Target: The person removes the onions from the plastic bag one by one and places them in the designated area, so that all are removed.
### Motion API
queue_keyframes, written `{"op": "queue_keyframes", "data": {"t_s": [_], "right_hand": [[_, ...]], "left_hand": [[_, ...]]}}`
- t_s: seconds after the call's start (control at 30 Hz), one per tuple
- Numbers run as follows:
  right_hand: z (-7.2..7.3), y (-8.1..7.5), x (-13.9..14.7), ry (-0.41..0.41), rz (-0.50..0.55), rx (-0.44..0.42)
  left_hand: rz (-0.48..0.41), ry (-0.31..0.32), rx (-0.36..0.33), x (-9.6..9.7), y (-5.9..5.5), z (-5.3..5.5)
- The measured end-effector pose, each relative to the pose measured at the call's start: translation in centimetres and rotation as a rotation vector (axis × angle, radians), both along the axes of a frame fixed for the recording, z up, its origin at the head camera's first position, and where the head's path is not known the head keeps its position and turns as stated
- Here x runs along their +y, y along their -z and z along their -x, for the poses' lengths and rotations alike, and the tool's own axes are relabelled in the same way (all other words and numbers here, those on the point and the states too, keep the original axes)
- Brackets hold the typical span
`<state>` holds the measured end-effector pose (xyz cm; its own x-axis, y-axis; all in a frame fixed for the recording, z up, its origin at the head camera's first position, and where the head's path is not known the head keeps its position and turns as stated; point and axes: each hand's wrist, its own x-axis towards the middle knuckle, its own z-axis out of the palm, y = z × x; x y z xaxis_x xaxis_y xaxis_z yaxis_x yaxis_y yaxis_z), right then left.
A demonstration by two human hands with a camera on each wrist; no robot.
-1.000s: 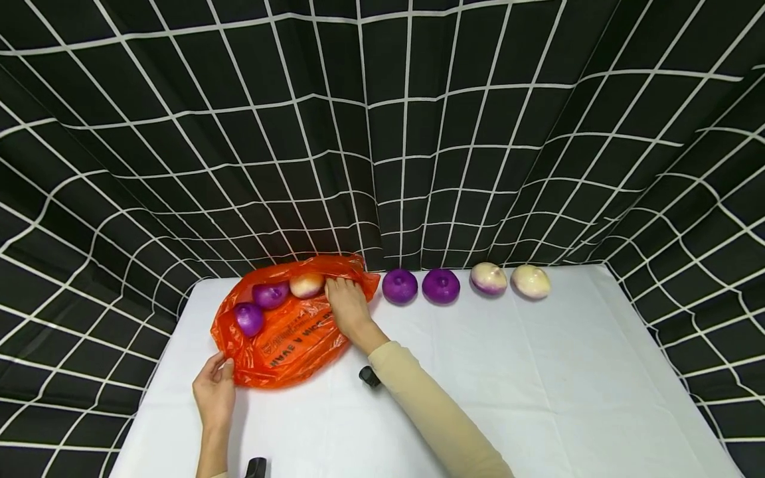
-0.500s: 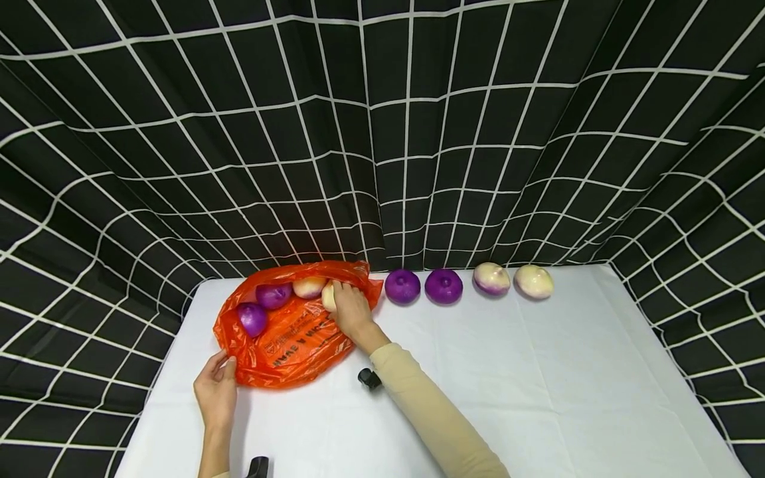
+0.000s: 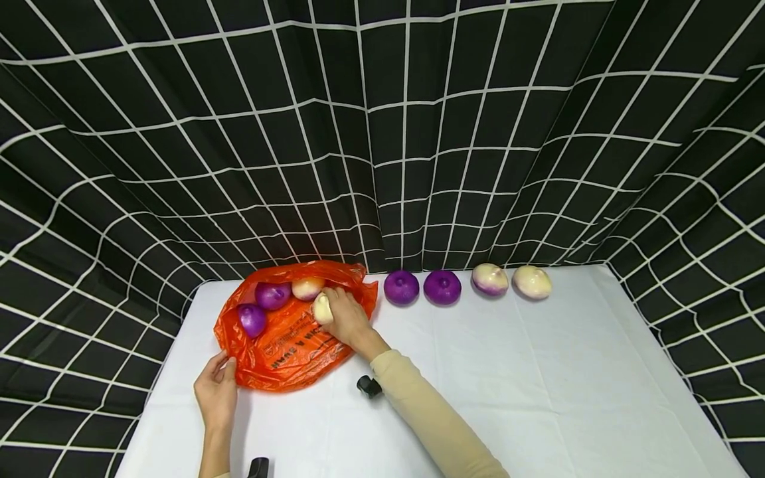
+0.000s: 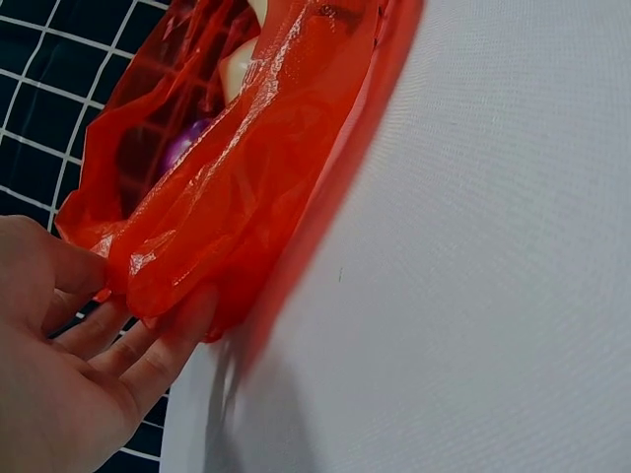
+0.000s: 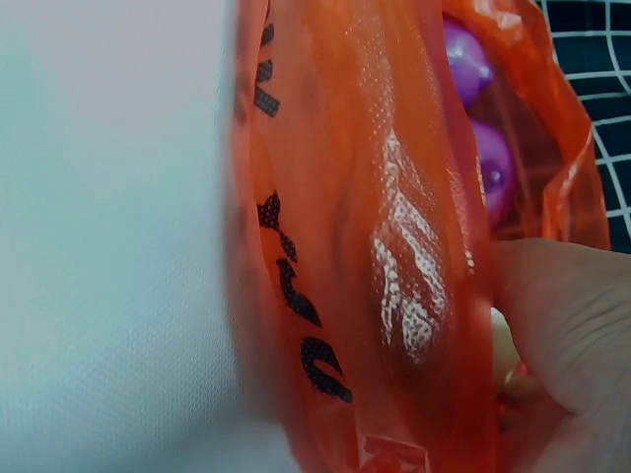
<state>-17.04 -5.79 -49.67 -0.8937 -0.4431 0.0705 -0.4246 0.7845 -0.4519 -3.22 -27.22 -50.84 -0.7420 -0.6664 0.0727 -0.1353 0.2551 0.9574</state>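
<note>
An orange-red plastic bag (image 3: 281,368) with black print lies on the left of the table, its mouth facing the back. At its near left corner, my left hand (image 3: 216,392) pinches the bag's edge between thumb and fingers. My right hand (image 3: 349,320) reaches into the mouth and grips a pale onion (image 3: 323,309), whose stem end points left. Two purple onions (image 3: 252,320) and a white-and-purple onion (image 3: 307,288) sit in the bag to the left of that hand. The right wrist view shows the thumb over the bag's edge, with most of the pale onion hidden.
To the right of the bag, two purple onions (image 3: 442,287), a white-and-purple onion (image 3: 490,279) and a pale onion (image 3: 532,282) stand in a row along the white table's (image 3: 538,385) back edge. A black curtain (image 3: 382,133) with white grid lines surrounds the table.
My right hand has drawn slightly toward me with the pale onion, which has come into view beyond the fingers. My left hand keeps its hold on the bag.
</note>
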Motion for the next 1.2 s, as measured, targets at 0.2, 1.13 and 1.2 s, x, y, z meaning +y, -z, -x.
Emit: {"op": "queue_keyframes", "data": {"t_s": [0.2,1.13,1.2], "right_hand": [[-1.3,-0.7,-0.1,-0.106,-0.043,0.141],[-4.8,-5.0,5.1,-0.093,0.208,0.224],[-5.0,-5.0,5.9,-0.081,0.247,0.219]], "left_hand": [[0.001,0.003,-0.02,0.1,-0.1,-0.1],[0.012,0.011,-0.037,0.2,-0.8,-0.2],[0.024,0.004,-0.038,0.0,-0.5,-0.1]]}}
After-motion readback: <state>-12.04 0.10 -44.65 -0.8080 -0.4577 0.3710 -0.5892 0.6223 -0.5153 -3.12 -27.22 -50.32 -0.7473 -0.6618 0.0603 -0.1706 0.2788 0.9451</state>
